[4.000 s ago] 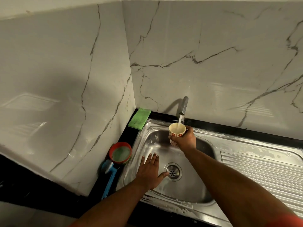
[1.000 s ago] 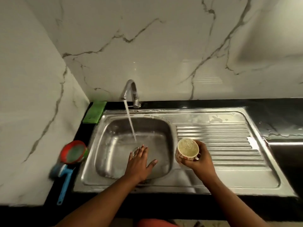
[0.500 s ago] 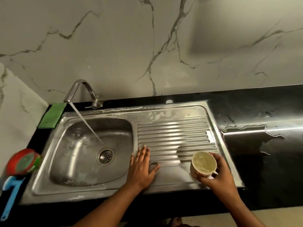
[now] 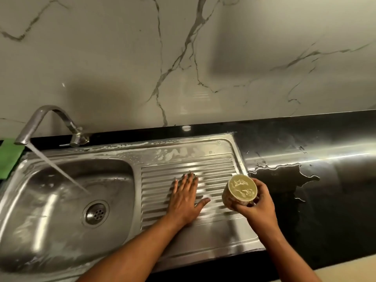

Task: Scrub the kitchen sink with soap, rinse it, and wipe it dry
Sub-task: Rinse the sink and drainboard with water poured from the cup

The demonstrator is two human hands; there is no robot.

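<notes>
Stainless steel kitchen sink, a basin plus ribbed drainboard, sits in a black counter. In the head view, white soapy film streaks its back rim and the curved metal tap runs into the basin. The left hand lies flat on the ribs, fingers spread. The right hand grips a water-filled cream cup, tilted over the drainboard. Rinsing looks about midway, and drying has not begun.

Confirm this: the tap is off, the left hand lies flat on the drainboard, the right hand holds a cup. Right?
No: in the head view the tap is running. The left hand lies flat on the drainboard, the right hand holds a cup.
</notes>
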